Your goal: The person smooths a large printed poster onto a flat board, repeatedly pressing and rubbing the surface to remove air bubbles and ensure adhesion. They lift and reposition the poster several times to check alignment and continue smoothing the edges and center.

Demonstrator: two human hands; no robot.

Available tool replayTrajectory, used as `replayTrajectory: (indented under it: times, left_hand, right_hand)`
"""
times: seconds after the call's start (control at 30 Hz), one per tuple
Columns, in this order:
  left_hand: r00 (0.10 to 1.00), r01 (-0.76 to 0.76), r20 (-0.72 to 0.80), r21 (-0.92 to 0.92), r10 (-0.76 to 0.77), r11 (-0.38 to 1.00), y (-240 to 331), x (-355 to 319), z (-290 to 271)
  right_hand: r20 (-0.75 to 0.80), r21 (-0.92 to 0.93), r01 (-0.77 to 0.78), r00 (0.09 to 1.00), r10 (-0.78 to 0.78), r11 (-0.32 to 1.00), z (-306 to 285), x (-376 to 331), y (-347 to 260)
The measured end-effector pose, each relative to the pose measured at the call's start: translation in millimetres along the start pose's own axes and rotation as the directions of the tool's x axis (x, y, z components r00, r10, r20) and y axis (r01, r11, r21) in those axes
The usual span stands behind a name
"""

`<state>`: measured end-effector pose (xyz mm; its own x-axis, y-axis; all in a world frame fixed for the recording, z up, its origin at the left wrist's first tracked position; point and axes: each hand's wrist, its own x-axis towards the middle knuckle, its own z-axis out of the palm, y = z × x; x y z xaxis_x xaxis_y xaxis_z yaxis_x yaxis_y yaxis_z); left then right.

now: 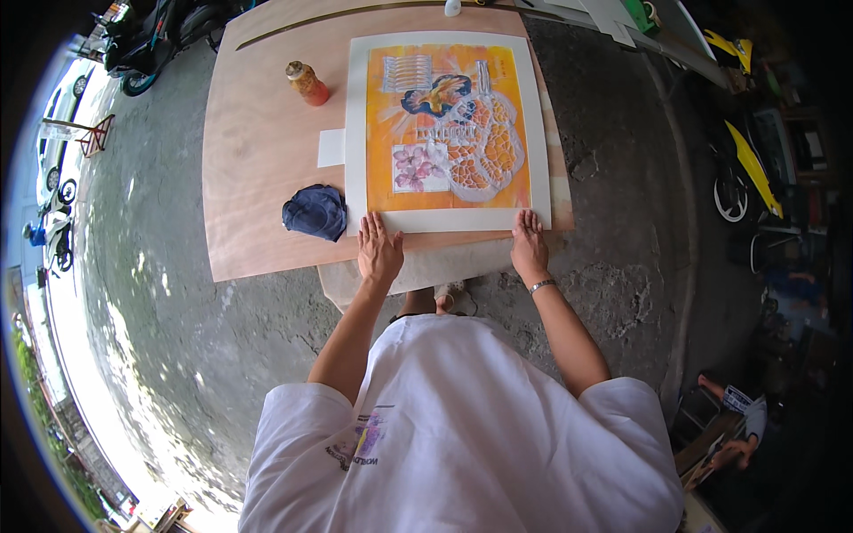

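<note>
Hands (379, 250), two, on one print (447, 129)

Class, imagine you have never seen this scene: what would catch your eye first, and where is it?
First, the large orange artwork with its wide white border, lying in the middle of the plywood board. Next, the left hand and right hand, pressed flat on its near edge. To its left lie a crumpled blue cloth and an orange bottle.

Left hand (379, 250) and right hand (530, 246) press flat on the near edge of the orange print (447, 131); blue cloth (315, 212) lies just left of the print; orange bottle (307, 83) stands beyond the cloth.
</note>
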<state>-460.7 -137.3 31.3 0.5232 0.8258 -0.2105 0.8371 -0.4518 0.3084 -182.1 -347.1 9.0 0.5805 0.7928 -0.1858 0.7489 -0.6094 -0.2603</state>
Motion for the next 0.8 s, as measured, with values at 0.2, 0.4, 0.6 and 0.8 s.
replayTrajectory:
  times: [0.2, 0.4, 0.6, 0.8]
  left_hand:
    - [0.998, -0.063, 0.004, -0.024, 0.063, 0.998, 33, -21, 24]
    - [0.976, -0.209, 0.032, -0.134, 0.215, 0.969, 66, -19, 35]
    - [0.947, -0.307, 0.069, -0.091, 0.313, 0.947, 71, -8, 32]
    - [0.970, -0.236, 0.042, -0.081, 0.240, 0.968, 51, -8, 17]
  right_hand:
    - [0.012, 0.087, 0.110, 0.994, -0.112, 0.990, 13, -4, -46]
    - [0.007, 0.069, 0.246, 0.969, -0.247, 0.967, 35, 2, -88]
    - [0.048, 0.069, 0.317, 0.946, -0.320, 0.946, 40, 10, -130]
    - [0.027, 0.083, 0.339, 0.939, -0.342, 0.937, 26, 7, -117]
